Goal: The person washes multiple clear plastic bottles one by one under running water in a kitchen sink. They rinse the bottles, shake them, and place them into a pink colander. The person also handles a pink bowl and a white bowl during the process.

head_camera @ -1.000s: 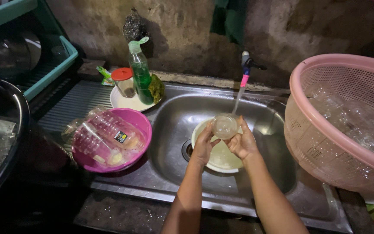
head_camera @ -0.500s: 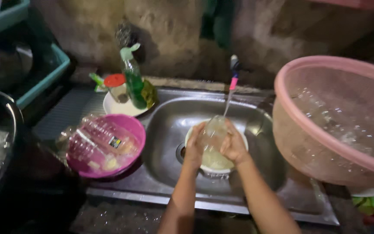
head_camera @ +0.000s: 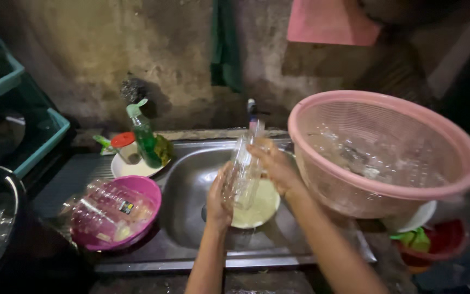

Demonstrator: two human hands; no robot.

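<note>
The glass (head_camera: 244, 171), a clear ribbed tumbler, is now lifted above the sink (head_camera: 186, 179), tilted with its upper end toward the tap (head_camera: 252, 109) on the back wall. A second ago it sat lower, close over the pale bowl (head_camera: 259, 209) in the basin, with both hands cupped round it; half a second ago it was in much the same low spot. So the glass has come up and away from the bowl, which suggests that the rubbing over the bowl has given way to handling the glass higher up, nearer the tap.

The left hand (head_camera: 218, 196) is wrapped round the lower part of the glass, fingers curled and pressed against its side. The right hand (head_camera: 273, 163) closes over the upper part, fingers bent round the rim end. Both hands clasp the same glass, one below and one above. Whether water runs from the tap cannot be told.

The pink basket (head_camera: 436, 141) stands just to the right of the sink, with clear wet things lying inside. To the left, a magenta bowl (head_camera: 148, 190) holds more clear glasses lying on their sides. Behind it, a white plate (head_camera: 123, 169) carries a green bottle (head_camera: 145, 139) and a small jar with a red lid (head_camera: 122, 140).
</note>
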